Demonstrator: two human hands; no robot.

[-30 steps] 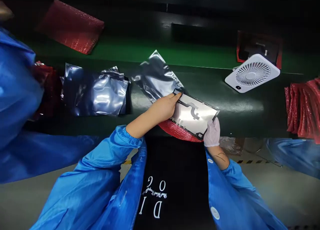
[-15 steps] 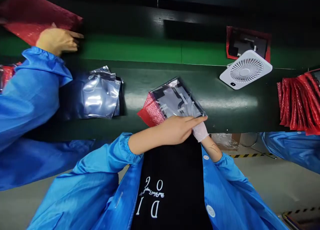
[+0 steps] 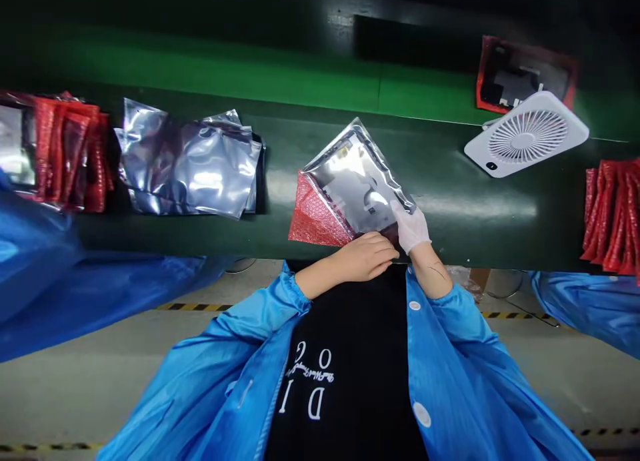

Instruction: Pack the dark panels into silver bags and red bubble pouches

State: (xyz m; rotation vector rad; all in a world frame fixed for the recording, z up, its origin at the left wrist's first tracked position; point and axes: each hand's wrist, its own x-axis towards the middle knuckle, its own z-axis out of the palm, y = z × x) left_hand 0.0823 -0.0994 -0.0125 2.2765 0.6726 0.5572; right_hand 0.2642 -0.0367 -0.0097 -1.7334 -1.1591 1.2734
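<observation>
In the head view, a silvery see-through anti-static bag [image 3: 350, 174] with a dark flat part in it lies tilted on top of a red bubble-wrap bag [image 3: 320, 214]. My right hand [image 3: 413, 229], in a white glove, is closed on the right corner of the anti-static bag. Bare and with curled fingers, my left hand [image 3: 367, 255] grips the lower edge of the red bag near the bench edge. Its fingertips are partly hidden.
Silvery bags [image 3: 200, 164] lie in a pile to the left, beside red bubble bags [image 3: 70, 154]. A white fan [image 3: 525, 134] stands at right before another red-wrapped part [image 3: 525, 77]. More red bags [image 3: 613, 214] stand far right. Blue sleeves [image 3: 100, 301] of a co-worker show at left.
My left hand has drawn down from across the anti-static bag to the lower edge, and the gloved hand now shows at the corner. A co-worker's hand with a red bag has left the upper left.
</observation>
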